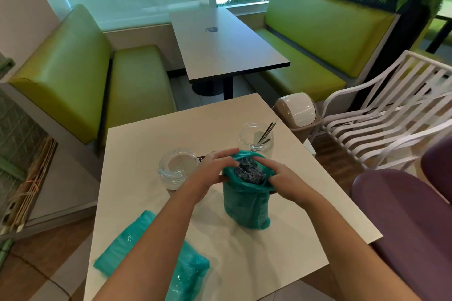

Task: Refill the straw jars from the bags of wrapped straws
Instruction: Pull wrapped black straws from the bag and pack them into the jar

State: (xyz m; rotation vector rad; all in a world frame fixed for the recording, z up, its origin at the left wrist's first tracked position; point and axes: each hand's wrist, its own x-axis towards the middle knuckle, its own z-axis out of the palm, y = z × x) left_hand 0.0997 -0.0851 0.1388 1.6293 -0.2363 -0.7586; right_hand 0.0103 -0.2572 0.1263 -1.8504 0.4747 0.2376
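A teal plastic bag (247,205) stands upright in the middle of the white table (151,144), its mouth pulled open on dark wrapped straws (249,172). My left hand (215,166) grips the bag's left rim. On the right rim, my right hand (285,179) holds on with fingers curled over the edge. A clear jar (177,168) stands just left of the bag, seemingly with no straws in it. Behind the bag, a second clear jar (255,138) holds a few metal straws (267,132). Another teal bag (156,256) lies flat near the table's front left, partly under my left forearm.
A small lidded bin (297,111) stands beyond the table's right corner. A white slatted chair (381,115) and a purple chair (411,212) are on the right. Green benches (73,68) flank a dark table (225,44) ahead.
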